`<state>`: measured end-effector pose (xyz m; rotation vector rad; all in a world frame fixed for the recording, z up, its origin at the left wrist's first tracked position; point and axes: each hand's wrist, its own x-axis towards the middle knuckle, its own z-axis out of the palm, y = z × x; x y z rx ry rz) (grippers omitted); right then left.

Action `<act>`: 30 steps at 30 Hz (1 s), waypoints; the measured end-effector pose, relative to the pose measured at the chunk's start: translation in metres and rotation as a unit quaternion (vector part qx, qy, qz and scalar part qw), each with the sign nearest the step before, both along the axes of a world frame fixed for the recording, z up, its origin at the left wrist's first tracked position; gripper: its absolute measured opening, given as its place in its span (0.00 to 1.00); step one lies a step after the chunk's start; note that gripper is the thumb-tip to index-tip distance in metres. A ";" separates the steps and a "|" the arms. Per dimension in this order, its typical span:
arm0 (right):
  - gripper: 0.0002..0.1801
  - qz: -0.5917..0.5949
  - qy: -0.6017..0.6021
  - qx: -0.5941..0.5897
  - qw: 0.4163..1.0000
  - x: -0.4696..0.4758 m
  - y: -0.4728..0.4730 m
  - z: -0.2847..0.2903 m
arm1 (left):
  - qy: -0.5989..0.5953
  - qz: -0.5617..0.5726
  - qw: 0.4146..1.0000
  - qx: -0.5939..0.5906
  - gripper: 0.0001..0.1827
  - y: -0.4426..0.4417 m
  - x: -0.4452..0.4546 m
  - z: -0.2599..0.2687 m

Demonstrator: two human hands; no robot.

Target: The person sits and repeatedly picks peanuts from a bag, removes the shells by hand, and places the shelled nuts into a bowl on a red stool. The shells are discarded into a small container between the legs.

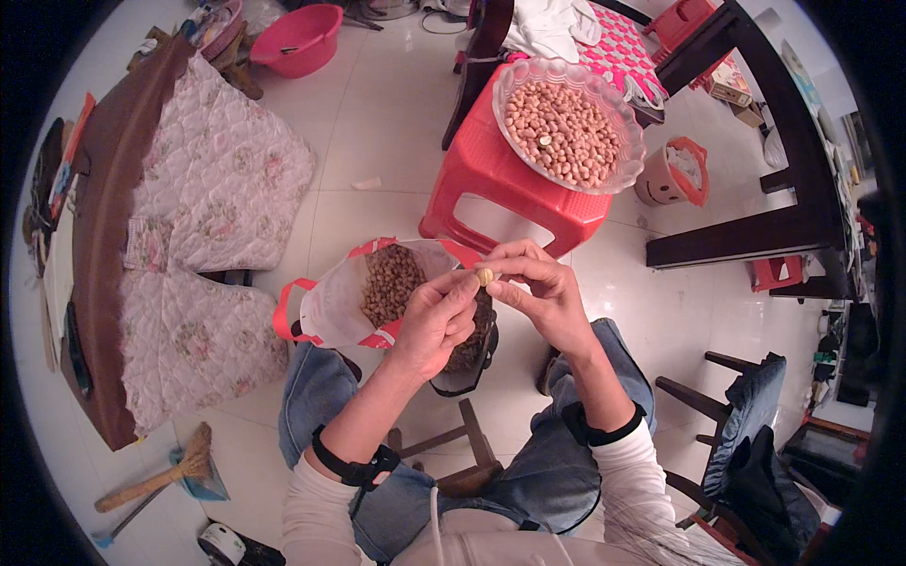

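Observation:
Both hands meet around one pale peanut in its shell point(484, 276). My left hand point(440, 315) pinches it between thumb and forefinger from the left; my right hand point(532, 283) holds its other side with the fingertips. Below the hands, a white and red bag point(333, 311) stands open with many brown unshelled peanuts point(391, 283) inside. A dark container point(460, 388) under my left hand holds brown bits, partly hidden. Beyond my right hand, a clear scalloped bowl point(630, 166) full of shelled reddish peanuts point(559, 131) rests on a red plastic stool point(474, 166).
A bench with a quilted floral cover point(219, 163) stands at the left. A pink basin point(301, 42) is at the upper left, a bin point(658, 180) and dark table point(743, 237) at the right. A hand broom point(191, 463) lies lower left, a chair point(750, 396) lower right.

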<state>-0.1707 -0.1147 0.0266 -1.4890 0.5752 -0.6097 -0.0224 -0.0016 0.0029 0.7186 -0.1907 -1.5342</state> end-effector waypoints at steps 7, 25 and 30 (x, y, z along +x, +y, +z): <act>0.13 0.022 0.002 -0.048 0.999 -0.002 -0.004 0.001 | -0.026 -0.006 1.000 -0.003 0.12 -0.002 -0.001 0.004; 0.11 0.003 -0.032 0.027 0.999 0.002 -0.004 0.003 | -0.116 0.031 0.993 -0.009 0.11 -0.003 0.004 0.011; 0.10 -0.003 -0.019 -0.029 0.999 -0.002 -0.002 0.008 | -0.150 0.032 0.988 -0.021 0.11 -0.002 0.005 0.012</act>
